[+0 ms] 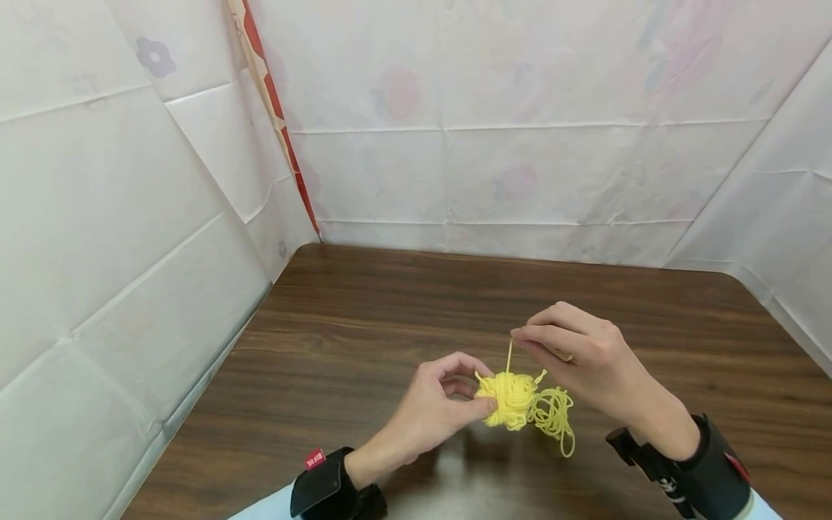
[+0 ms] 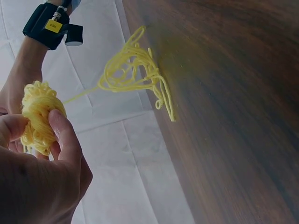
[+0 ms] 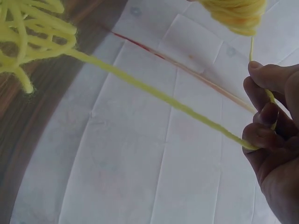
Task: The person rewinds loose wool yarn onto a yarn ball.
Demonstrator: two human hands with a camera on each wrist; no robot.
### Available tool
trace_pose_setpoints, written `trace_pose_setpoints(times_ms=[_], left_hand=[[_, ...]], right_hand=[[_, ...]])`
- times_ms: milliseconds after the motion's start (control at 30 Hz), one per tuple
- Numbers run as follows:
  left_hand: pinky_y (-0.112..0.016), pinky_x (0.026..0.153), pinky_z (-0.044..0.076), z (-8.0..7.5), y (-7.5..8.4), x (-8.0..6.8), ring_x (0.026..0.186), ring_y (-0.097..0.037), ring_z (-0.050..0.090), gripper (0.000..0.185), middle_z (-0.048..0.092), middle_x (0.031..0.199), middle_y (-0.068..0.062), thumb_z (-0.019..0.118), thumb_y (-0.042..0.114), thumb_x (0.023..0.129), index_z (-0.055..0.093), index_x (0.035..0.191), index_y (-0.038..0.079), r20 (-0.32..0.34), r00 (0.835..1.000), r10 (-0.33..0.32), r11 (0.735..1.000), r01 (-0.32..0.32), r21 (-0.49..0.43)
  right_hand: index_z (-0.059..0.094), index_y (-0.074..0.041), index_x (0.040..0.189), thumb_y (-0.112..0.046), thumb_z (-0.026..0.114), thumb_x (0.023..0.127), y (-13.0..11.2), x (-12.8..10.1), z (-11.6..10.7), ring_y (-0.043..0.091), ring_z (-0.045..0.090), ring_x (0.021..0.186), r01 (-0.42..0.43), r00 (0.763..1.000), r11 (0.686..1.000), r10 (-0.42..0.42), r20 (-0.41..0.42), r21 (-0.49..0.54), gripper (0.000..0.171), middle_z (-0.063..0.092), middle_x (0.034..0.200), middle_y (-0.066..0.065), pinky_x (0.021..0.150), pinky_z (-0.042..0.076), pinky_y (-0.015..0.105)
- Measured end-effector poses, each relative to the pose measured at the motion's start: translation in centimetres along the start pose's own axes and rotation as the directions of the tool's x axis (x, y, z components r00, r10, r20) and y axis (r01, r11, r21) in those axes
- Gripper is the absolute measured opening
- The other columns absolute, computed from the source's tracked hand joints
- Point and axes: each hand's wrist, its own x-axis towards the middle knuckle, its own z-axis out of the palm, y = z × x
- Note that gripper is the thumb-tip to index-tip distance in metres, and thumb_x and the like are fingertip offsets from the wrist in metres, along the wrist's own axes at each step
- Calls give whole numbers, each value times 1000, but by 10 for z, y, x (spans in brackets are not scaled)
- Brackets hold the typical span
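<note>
A small wound bundle of yellow yarn is held between the thumb and fingers of my left hand, above the table. In the left wrist view the thumb and fingertips press into the sides of the bundle. Up and to the right of it, my right hand pinches a yarn strand that runs taut from the bundle. The right wrist view shows this strand passing through the curled fingers and on to a loose tangle of yarn. That tangle lies right of the bundle in the head view.
A dark brown wooden table stretches beneath both hands. White patterned sheeting rises behind it and at both sides. A red and cream strip runs down the back left corner. Black camera bands circle both wrists.
</note>
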Motion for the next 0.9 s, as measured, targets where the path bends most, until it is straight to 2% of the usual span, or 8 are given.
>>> trace_pose_setpoints(times_ms=[233,600,900], left_hand=[[-22,73,55,1,1,-1,88,-13,70,26,70,110,-3,79,9,85,71,110,12,71,997,7,1000,-5,-31],[-20,72,56,0,-1,-3,85,-8,68,30,68,112,-1,77,7,85,67,113,6,167,986,7,997,6,-78],[-20,71,59,1,-4,-4,85,-6,68,32,68,109,0,74,3,83,64,114,-1,216,974,67,990,-38,-137]], right_hand=[[78,-6,96,-29,55,106,6,-1,0,4,56,69,-28,1000,999,28,-7,-31,35,69,91,0,58,42,9],[79,-7,95,-30,61,103,16,-3,-6,-1,53,65,-93,994,996,92,-65,-12,31,72,88,2,55,40,10],[79,-4,94,-31,62,102,28,-6,-8,-4,45,63,-140,986,990,142,-87,32,32,72,85,5,54,36,12]])
